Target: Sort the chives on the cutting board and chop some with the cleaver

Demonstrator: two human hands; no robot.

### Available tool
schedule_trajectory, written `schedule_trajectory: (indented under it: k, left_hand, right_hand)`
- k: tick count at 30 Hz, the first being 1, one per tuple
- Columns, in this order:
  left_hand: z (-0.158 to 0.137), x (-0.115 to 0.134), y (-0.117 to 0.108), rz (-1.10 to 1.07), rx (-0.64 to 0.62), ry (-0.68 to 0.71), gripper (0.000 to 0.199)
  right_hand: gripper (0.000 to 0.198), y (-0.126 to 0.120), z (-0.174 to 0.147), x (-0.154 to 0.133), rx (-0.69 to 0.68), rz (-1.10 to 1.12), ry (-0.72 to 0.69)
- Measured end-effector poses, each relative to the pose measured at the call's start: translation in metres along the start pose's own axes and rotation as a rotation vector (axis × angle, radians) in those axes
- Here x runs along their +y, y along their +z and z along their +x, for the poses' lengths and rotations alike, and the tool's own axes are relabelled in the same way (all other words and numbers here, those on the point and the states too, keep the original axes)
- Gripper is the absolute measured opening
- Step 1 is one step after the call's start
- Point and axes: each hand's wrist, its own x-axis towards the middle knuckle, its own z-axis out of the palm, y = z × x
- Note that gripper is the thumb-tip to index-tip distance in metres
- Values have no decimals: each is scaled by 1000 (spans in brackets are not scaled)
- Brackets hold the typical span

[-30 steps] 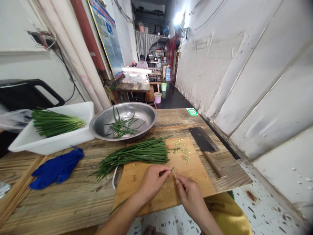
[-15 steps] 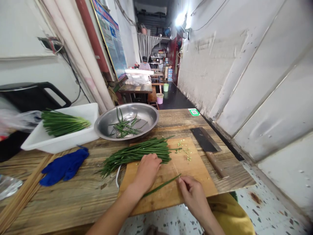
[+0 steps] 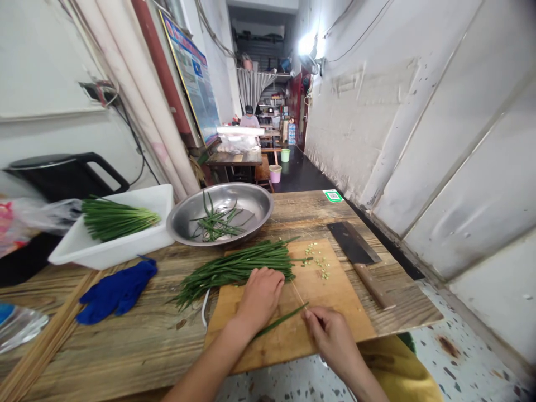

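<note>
A pile of green garlic chives (image 3: 243, 261) lies across the wooden cutting board (image 3: 335, 301). My left hand (image 3: 263, 290) is closed over the near side of the pile, by the cut ends, its fingertips partly hidden. Pinched between my right thumb and fingers is a thin bamboo skewer (image 3: 298, 291), which slants up and left toward those ends. My right hand (image 3: 329, 326) is low over the board's near right part. One loose chive (image 3: 281, 320) lies between my hands, its tip close to my right fingers. Small chopped chive bits (image 3: 322, 267) are scattered beyond.
A cleaver (image 3: 354, 245) lies right of the board. Behind the pile stands a steel bowl (image 3: 264, 209) with loose chives. To the left are a white tub (image 3: 121, 251) holding more chives, a blue glove (image 3: 117, 290) and bamboo sticks (image 3: 46, 329). A person (image 3: 249, 118) sits far back.
The skewer's far end has shifted left, nearer the chives by my left hand. My left hand has moved slightly right along the pile. The whole view has shifted a little.
</note>
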Motion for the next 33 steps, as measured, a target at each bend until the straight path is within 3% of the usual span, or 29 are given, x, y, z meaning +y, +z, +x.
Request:
schedule_trajectory:
  k: [10, 20, 33]
  left_hand:
    - [1, -4, 7, 53, -10, 54, 27]
    - [-2, 7, -18, 262, -211, 106, 20]
    - [4, -5, -10, 331, -160, 177, 17]
  right_hand:
    - [36, 2, 1, 2, -11, 12, 28]
    - [35, 0, 1, 1, 13, 17, 1]
    - [35, -2, 0, -3, 18, -3, -2]
